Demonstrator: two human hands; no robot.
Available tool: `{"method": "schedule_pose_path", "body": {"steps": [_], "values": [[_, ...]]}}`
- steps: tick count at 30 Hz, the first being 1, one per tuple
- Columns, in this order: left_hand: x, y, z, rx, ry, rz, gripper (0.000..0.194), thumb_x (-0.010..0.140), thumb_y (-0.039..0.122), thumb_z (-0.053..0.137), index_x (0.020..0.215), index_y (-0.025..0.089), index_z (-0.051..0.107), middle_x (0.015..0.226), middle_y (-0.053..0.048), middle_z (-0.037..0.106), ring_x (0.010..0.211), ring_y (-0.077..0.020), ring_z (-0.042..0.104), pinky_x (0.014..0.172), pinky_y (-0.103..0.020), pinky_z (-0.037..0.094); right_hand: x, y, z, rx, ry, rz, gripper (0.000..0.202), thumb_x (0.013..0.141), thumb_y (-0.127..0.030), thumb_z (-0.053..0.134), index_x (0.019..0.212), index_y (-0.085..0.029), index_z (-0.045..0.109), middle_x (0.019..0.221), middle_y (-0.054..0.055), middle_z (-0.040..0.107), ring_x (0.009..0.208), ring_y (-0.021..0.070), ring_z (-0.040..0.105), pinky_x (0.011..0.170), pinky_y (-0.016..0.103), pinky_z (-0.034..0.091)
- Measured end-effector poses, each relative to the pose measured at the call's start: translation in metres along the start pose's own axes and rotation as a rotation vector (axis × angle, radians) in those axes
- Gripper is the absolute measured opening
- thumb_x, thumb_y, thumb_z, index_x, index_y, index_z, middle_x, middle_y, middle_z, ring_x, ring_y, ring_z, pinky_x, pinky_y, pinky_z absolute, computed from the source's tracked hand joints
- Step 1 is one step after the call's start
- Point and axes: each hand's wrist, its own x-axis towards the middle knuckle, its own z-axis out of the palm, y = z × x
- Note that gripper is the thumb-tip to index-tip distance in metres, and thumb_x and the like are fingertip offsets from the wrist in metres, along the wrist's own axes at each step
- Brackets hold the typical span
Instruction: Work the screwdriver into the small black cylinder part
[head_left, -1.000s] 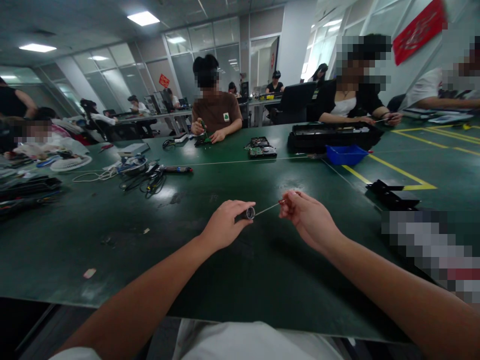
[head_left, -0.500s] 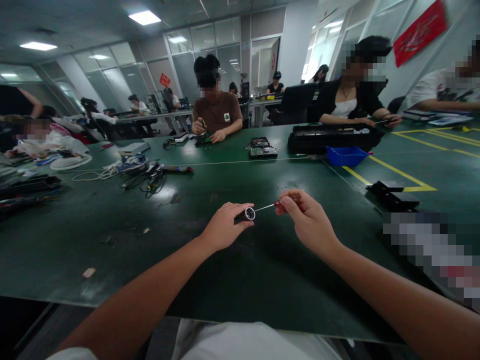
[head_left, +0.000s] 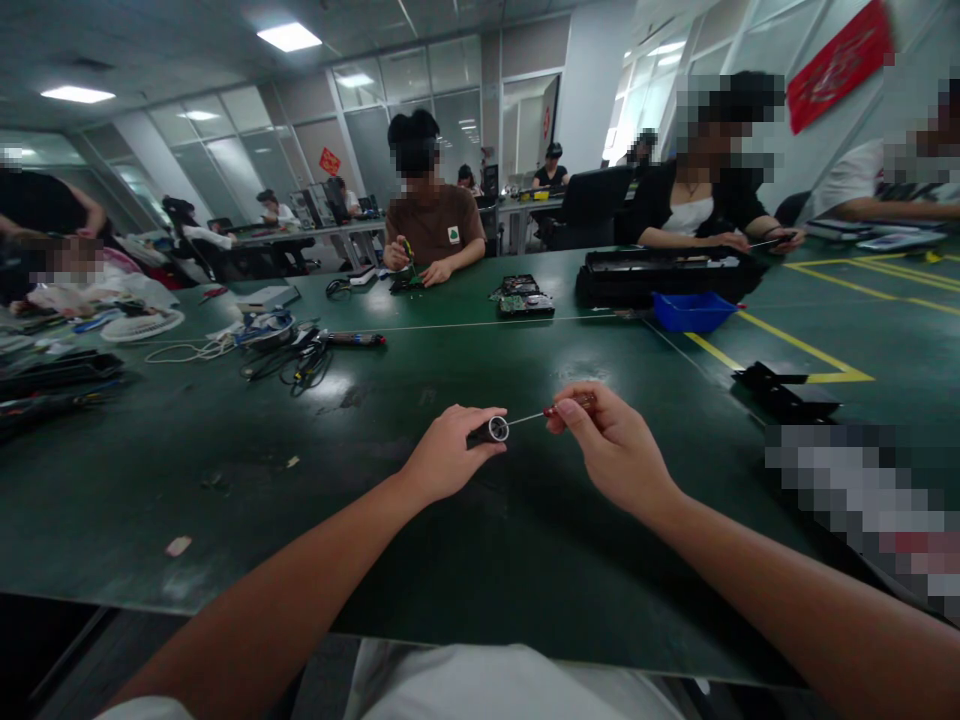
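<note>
Above the green table (head_left: 420, 370), my left hand (head_left: 448, 455) grips a small dark cylinder (head_left: 496, 430) between thumb and fingers. Its round end, with a bright silver rim, faces me. My right hand (head_left: 619, 440) is closed round the reddish handle of a screwdriver (head_left: 555, 409). The thin metal shaft points left, and its tip is at the silver rim. Whether the tip is inside the opening or only against the edge is too small to tell.
A blue tray (head_left: 694, 312) and a long black housing (head_left: 667, 278) lie at the back right. Circuit boards (head_left: 525, 297) are ahead, cables (head_left: 304, 360) to the left, a black bracket (head_left: 787, 395) to the right. People sit across the table.
My right hand and the screwdriver have shifted slightly left. The cylinder in my left hand has tilted or moved a little. At the far left, a standing person's arm has moved.
</note>
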Motion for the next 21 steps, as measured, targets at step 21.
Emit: {"method": "schedule_pose_path", "body": {"steps": [21], "values": [[-0.0006,-0.0049,0.0018,-0.007,0.008,0.074,0.043,0.088,0.026,0.071,0.13,0.024,0.063,0.122,-0.004,0.069,0.109,-0.0232,0.06,0.101,-0.041,0.044,0.0081,-0.001,-0.0051,-0.303,0.121,0.099,0.047,0.09,-0.062,0.056,0.068,-0.021,0.064,0.053,-0.001,0.061,0.048,0.0152,0.054,0.052,0.03,0.038]]}}
